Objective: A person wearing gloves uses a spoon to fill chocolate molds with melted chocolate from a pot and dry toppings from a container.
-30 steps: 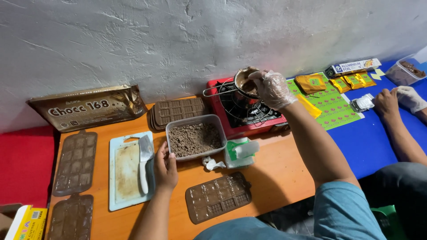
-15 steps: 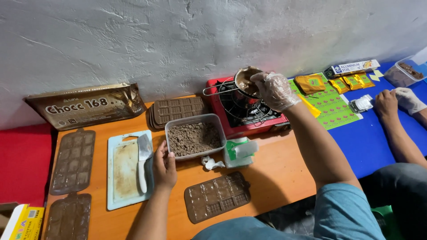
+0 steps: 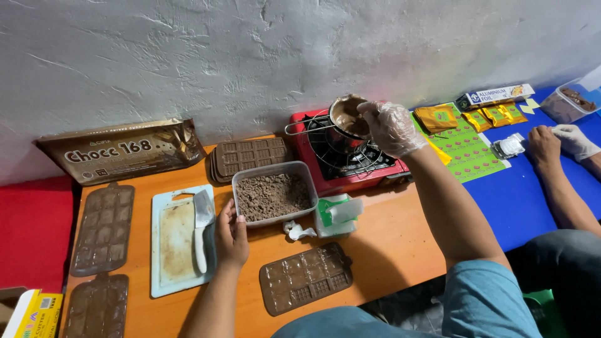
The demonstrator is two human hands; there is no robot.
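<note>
Table: long low orange top (image 3: pixel 388 250) running along a rough white wall, with a blue sheet (image 3: pixel 532 188) over its right end.
Stove: red single-burner camping stove (image 3: pixel 313 169) at the far side, roughly mid-table, black wire grate on top.
Big wrapper: brown foil chocolate bag (image 3: pixel 122 153) lying far left against the wall.
Cutting board: pale board (image 3: pixel 178 241), smeared brown, near-left, with a white-handled cleaver (image 3: pixel 201 228) lying on it.
Moulds: brown bar moulds all over, two at the left edge (image 3: pixel 103 228), a stack (image 3: pixel 247 156) just left of the stove, and one (image 3: pixel 305 278) near the front edge.
Tub: clear rectangular tub (image 3: pixel 272 194) full of chopped brown crumbs, sitting just in front of the stove's left corner.
Little pot: small metal pot (image 3: pixel 344 116) of melted chocolate, held over the burner; can't tell if it's resting on the grate.
Right hand: right hand (image 3: pixel 391 128) in a thin clear glove, fingers curled round the pot's right rim, gripping it.
Left hand: bare left hand (image 3: pixel 231 235), fingers loosely spread, lying flat on the table between the board and the tub, fingertips touching the tub's near-left corner.
Tissue pack: green-and-white pack (image 3: pixel 335 216) right of the tub, crumpled white bits beside it.
Other person: far right, someone else's arm and a gloved hand (image 3: pixel 573 141) on the blue sheet near gold foil packets (image 3: pixel 438 117).
</note>
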